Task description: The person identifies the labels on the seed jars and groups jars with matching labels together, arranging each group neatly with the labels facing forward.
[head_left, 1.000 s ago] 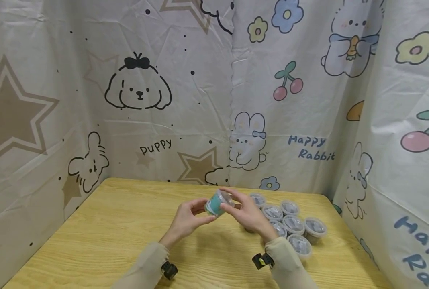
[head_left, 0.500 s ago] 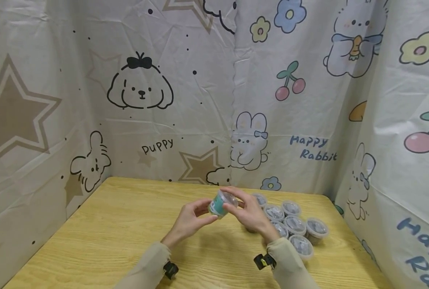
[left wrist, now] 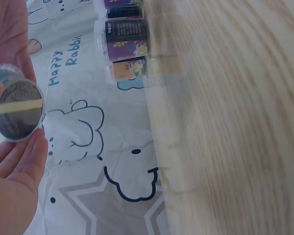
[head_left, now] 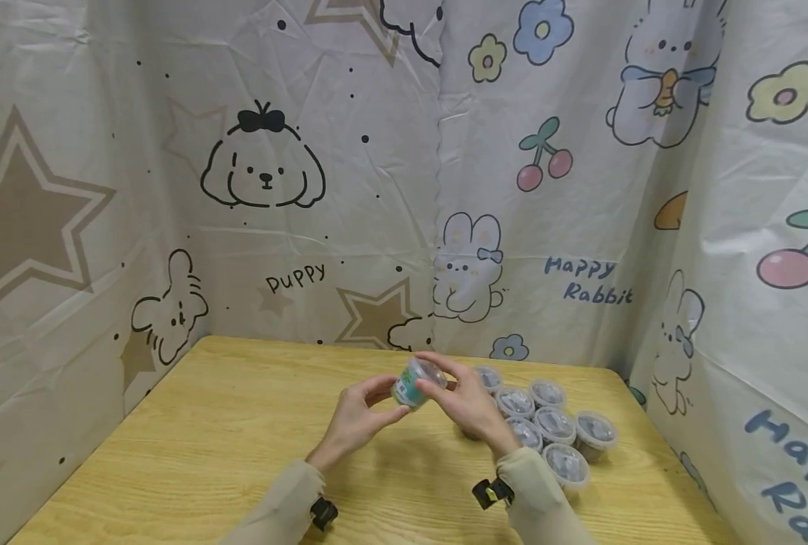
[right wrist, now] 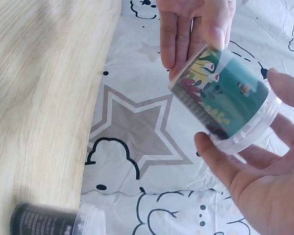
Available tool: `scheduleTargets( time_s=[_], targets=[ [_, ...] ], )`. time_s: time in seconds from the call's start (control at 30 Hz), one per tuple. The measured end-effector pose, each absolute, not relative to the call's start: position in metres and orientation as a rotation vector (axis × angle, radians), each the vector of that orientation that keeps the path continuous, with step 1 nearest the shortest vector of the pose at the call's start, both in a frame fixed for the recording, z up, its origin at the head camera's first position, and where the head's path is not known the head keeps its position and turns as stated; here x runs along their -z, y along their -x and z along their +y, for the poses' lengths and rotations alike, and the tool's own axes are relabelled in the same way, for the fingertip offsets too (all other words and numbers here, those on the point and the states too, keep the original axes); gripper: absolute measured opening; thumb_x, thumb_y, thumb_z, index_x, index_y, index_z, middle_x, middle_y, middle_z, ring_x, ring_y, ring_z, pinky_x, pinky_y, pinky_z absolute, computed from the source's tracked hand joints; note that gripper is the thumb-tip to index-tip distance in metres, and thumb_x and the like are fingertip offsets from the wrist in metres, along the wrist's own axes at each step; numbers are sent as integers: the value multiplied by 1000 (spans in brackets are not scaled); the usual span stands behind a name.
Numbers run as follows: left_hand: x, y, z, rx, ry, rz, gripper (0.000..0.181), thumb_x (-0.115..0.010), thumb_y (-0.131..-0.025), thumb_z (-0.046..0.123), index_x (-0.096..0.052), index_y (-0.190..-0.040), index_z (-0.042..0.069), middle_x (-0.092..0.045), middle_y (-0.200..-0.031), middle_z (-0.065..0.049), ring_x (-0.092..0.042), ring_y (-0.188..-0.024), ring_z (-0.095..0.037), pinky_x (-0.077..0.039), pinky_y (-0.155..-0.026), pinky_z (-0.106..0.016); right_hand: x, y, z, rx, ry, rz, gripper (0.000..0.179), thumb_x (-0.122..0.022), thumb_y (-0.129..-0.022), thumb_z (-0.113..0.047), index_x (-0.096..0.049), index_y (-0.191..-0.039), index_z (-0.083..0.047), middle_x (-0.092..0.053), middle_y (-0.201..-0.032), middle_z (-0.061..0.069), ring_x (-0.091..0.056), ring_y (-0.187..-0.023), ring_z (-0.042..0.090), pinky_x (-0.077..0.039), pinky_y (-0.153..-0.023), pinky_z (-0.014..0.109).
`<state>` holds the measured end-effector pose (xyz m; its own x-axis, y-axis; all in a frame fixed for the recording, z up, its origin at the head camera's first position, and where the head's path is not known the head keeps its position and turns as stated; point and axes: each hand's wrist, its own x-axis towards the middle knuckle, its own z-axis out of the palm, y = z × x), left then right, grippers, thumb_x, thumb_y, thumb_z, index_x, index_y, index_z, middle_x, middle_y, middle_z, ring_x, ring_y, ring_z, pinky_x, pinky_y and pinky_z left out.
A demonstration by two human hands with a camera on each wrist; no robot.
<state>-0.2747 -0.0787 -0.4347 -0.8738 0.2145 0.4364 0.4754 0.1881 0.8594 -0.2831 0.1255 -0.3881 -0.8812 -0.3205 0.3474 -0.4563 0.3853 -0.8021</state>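
Note:
Both hands hold one small clear plastic tub (head_left: 411, 384) tilted above the table. A teal label with flower patterns wraps its wall, as the right wrist view shows on the tub (right wrist: 230, 93). My left hand (head_left: 358, 418) pinches the base end between thumb and fingers. My right hand (head_left: 470, 401) grips the lid end, fingers round the clear lid (right wrist: 245, 129). In the left wrist view the dark round base of the tub (left wrist: 19, 110), crossed by a pale strip, faces the camera.
Several similar lidded tubs (head_left: 554, 425) stand grouped on the wooden table (head_left: 240, 439), right of my right hand and partly behind it. Their labels show purple and orange on the tubs (left wrist: 126, 39). A printed cloth curtain (head_left: 349, 189) surrounds the table's back and sides.
The tub has turned in my hands, so a different part of its label faces the head camera. It and the hands have shifted very slightly right.

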Motion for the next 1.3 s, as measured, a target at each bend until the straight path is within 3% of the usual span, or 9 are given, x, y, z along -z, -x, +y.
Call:
scheduleTargets(
  time_s=[0.17,0.33,0.5,0.77,1.07,1.3],
  targets=[
    [443,284,-84,1818,740,-2257,49,-80,-83,19,-62,-127,7,-67,-122,-12,-65,-113,-27,-53,-100,-37,390,285,126,-1513,-779,-2483,41,-68,-94,-26,-59,-134,-25,-55,-142,3,-53,-127,28,-49,-103,51],
    [443,284,-85,1821,666,-2248,48,-81,-82,20,-64,-125,9,-68,-119,-9,-66,-111,-26,-53,-99,-41,395,288,122,-1530,-753,-2433,34,-71,-92,-30,-66,-125,-25,-54,-144,4,-50,-133,26,-50,-103,48],
    [444,286,-82,1716,566,-2199,45,-84,-79,18,-67,-120,8,-70,-115,-7,-68,-106,-23,-55,-96,-38,397,290,115,-1577,-601,-2341,23,-77,-86,-26,-72,-105,-15,-59,-136,15,-59,-124,31,-56,-94,40],
    [445,284,-84,1705,506,-2185,48,-83,-78,16,-65,-122,6,-69,-119,-10,-67,-109,-26,-55,-97,-35,398,293,106,-1630,-521,-2242,21,-82,-80,-21,-66,-87,-9,-68,-122,15,-67,-112,30,-58,-89,39],
    [439,288,-98,1724,472,-2217,50,-75,-88,23,-58,-133,7,-69,-120,-8,-65,-111,-27,-55,-94,-37,407,300,103,-1577,-637,-2332,17,-80,-83,-19,-65,-87,-11,-67,-124,15,-69,-106,30,-59,-89,37],
    [434,295,-115,1656,556,-2291,45,-72,-90,24,-61,-132,14,-69,-120,-8,-66,-108,-25,-58,-86,-29,410,308,100,-1615,-806,-2422,17,-76,-86,-20,-64,-91,-9,-61,-133,16,-61,-121,32,-53,-98,40]
  ],
)
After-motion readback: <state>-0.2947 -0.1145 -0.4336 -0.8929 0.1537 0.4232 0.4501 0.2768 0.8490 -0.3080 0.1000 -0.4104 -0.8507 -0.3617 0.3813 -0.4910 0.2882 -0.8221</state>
